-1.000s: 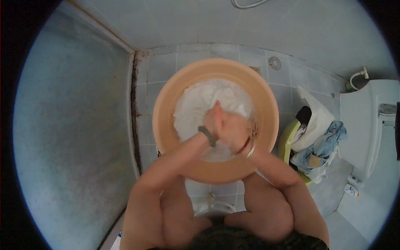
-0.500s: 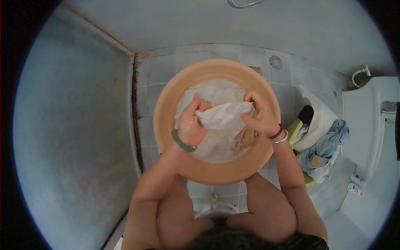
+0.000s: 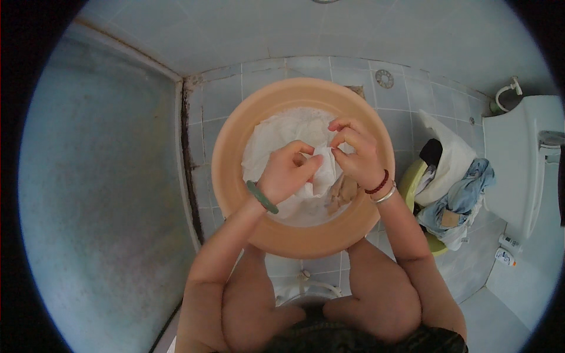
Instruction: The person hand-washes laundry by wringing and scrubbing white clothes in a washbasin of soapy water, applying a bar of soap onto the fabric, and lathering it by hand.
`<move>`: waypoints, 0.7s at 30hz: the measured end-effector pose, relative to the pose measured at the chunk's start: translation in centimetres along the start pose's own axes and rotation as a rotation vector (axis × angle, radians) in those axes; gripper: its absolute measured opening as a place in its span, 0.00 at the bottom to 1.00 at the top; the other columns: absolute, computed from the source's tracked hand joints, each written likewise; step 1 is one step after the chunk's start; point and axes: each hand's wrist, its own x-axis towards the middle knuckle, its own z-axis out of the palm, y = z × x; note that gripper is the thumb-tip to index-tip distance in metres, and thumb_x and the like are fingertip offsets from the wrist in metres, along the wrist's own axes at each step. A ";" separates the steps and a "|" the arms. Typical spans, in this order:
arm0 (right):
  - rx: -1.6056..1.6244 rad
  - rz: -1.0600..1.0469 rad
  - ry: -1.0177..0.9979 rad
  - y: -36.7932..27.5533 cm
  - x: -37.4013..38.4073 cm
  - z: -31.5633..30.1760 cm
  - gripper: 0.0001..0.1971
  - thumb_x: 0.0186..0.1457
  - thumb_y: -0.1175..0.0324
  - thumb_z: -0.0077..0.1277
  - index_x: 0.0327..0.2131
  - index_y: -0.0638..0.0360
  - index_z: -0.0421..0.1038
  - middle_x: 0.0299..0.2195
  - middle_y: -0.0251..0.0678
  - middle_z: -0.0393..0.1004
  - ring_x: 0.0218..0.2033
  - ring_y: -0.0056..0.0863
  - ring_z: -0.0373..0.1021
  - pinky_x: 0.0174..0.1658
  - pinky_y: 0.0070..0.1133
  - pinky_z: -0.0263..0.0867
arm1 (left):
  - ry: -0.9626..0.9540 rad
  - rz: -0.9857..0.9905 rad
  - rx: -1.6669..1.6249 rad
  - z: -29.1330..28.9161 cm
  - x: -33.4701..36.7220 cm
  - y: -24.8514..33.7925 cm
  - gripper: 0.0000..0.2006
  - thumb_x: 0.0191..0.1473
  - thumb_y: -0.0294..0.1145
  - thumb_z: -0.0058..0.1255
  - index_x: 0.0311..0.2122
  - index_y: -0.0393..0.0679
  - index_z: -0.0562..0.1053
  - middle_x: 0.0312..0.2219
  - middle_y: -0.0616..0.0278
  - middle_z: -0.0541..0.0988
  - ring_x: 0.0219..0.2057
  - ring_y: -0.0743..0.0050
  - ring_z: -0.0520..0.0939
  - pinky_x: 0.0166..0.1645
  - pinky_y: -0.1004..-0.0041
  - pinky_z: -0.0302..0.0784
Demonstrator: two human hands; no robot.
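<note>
A wide peach-coloured basin [image 3: 229, 176] stands on the tiles in front of my knees. White wet cloth [image 3: 265, 136] fills most of it, and a beige cloth [image 3: 342, 193] lies at its near right side. Over the basin, my left hand [image 3: 288, 172], with a green bangle at the wrist, pinches a raised fold of the white cloth between thumb and fingers. Close beside it, my right hand [image 3: 359, 156] grips the same fold with thumb and index finger, its other fingers curled loosely. A dark red bracelet and a silver bangle circle that wrist.
On the right, a yellow-green tub [image 3: 412, 176] overflows with blue denim [image 3: 456, 200], white cloth and a black piece. Beyond it rises a white fixture [image 3: 509, 170], with small white bottles [image 3: 504, 256] near its foot. A frosted panel [image 3: 106, 176] borders the left; a round drain [image 3: 384, 79] lies ahead.
My hands have come closer together. The white cloth, stretched between them before, is now bunched into a small upright fold. The view has shifted slightly.
</note>
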 end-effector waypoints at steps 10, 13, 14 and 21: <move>0.138 0.144 -0.103 -1.7 0.4 -0.4 0.09 0.36 0.83 0.53 0.24 0.60 0.69 0.27 0.34 0.70 0.29 0.32 0.69 0.33 0.21 0.66 | 0.027 0.152 -0.019 -0.7 0.0 0.6 0.08 0.54 0.28 0.45 0.34 0.34 0.72 0.22 0.64 0.74 0.22 0.85 0.73 0.24 0.82 0.71; -0.056 -0.024 -0.100 -2.0 0.5 0.0 0.08 0.40 0.82 0.53 0.26 0.60 0.70 0.27 0.35 0.72 0.27 0.30 0.70 0.31 0.20 0.67 | 0.014 0.068 0.161 -0.6 -0.3 1.5 0.09 0.52 0.28 0.47 0.35 0.33 0.71 0.25 0.56 0.76 0.24 0.78 0.77 0.29 0.78 0.75; 0.000 0.019 -0.089 -2.2 0.4 0.0 0.07 0.41 0.82 0.53 0.27 0.61 0.70 0.27 0.35 0.72 0.28 0.28 0.70 0.32 0.20 0.67 | 0.013 0.068 0.160 -0.6 -0.2 1.4 0.09 0.52 0.28 0.47 0.35 0.33 0.71 0.25 0.56 0.76 0.24 0.78 0.77 0.29 0.78 0.75; 0.303 0.293 0.044 -2.8 -0.1 -3.8 0.08 0.43 0.83 0.50 0.30 0.65 0.70 0.28 0.33 0.70 0.31 0.22 0.69 0.33 0.17 0.65 | 0.374 0.284 -0.030 -5.3 0.2 -1.7 0.10 0.57 0.31 0.39 0.37 0.36 0.69 0.31 0.60 0.74 0.34 0.75 0.76 0.41 0.73 0.74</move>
